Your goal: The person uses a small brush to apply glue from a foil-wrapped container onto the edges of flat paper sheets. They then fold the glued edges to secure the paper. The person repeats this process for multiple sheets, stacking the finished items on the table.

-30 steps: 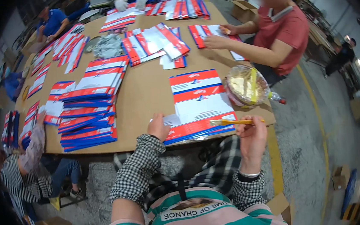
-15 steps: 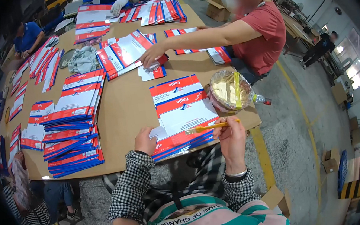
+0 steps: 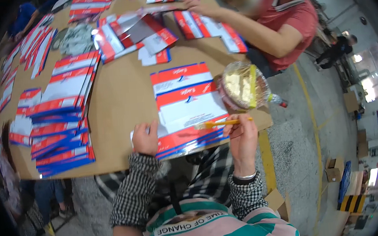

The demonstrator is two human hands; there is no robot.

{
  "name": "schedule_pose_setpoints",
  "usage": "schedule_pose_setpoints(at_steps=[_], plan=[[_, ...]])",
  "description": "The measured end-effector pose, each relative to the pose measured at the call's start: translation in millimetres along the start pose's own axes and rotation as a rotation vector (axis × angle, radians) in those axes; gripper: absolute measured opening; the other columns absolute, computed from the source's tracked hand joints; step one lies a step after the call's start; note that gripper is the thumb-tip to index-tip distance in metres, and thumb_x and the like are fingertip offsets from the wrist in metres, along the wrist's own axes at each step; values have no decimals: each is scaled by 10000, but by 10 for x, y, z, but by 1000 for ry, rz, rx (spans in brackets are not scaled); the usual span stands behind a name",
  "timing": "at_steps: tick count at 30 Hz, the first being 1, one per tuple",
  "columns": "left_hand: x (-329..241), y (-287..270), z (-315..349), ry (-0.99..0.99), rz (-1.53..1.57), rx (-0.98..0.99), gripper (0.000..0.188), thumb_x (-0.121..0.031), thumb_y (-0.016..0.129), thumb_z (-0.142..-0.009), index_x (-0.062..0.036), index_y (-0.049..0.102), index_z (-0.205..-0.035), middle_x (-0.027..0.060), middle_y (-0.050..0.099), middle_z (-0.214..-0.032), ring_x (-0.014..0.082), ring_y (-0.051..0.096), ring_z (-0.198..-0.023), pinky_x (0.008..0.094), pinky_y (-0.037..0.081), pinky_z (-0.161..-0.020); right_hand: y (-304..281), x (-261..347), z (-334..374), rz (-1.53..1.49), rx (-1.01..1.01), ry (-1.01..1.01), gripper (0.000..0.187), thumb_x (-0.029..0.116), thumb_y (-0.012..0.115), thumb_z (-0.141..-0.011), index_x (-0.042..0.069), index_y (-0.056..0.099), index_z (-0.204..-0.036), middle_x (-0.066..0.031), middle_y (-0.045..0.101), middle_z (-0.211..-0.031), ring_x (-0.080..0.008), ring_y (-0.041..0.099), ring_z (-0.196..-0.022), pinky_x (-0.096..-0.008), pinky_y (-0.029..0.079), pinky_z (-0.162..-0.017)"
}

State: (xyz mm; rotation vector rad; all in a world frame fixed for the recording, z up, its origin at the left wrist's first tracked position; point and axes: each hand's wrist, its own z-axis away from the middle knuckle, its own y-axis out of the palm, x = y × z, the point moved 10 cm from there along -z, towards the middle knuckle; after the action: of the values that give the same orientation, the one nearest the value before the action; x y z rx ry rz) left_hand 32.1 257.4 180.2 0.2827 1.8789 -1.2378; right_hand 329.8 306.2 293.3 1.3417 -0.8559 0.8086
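Note:
Before me lies a stack of flat printed cartons (image 3: 192, 104), red, white and blue, at the table's near edge. My right hand (image 3: 243, 135) is closed on a thin yellow-handled brush (image 3: 218, 123), held level over the cartons, its pale bristles pointing left. At the stack's left edge is my left hand (image 3: 146, 139), thumb up and fingers curled. A sliver of white shows beside its fingers; what they hold is hidden. Right of the cartons stands a plastic-lined bowl (image 3: 225, 90) of cream-coloured paste (image 3: 239, 86), with a yellow strip across its top.
A tall pile of folded cartons (image 3: 62, 111) stands on the brown table (image 3: 118, 106) to the left. A co-worker in a red shirt (image 3: 291, 28) reaches over more cartons (image 3: 134, 33) at the far side. A bottle (image 3: 278, 101) lies beside the bowl. A grey cloth (image 3: 76, 40) is farther back.
My left hand has moved slightly left and away from the white flap. The brush stays over the cartons. The co-worker's arm has drawn back, lifting a carton. The view has shifted.

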Motion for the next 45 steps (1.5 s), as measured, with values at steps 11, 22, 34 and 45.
schedule_pose_setpoints(at_steps=[11,22,34,45], plan=[[192,-12,12,-131,194,-5,258,-251,628,-723,-3,585,-667,201,575,-776,354,554,-776,413,454,-704,-180,-330,72,22,-34,103,213,196,454,-924,3,535,-891,-120,578,-821,-145,531,-608,-274,437,-546],[149,69,148,-161,431,104,169,-158,522,-832,-8,552,-762,102,544,-720,205,560,-726,356,453,-635,-22,-733,-51,71,42,163,135,151,475,-924,27,522,-899,-104,593,-870,-148,567,-638,-284,488,-578],[-144,-167,458,15,316,-201,96,-101,529,-789,-8,512,-768,128,458,-801,286,507,-736,362,425,-647,-125,-778,-101,1,125,230,268,264,504,-922,4,567,-948,-38,572,-804,-82,501,-678,-201,393,-575],[-205,-133,419,41,282,-227,204,-194,550,-859,-11,556,-770,124,489,-813,276,530,-756,364,439,-661,176,-480,-28,-20,53,190,293,283,480,-925,1,559,-911,-10,509,-741,-52,424,-577,-170,323,-481]])
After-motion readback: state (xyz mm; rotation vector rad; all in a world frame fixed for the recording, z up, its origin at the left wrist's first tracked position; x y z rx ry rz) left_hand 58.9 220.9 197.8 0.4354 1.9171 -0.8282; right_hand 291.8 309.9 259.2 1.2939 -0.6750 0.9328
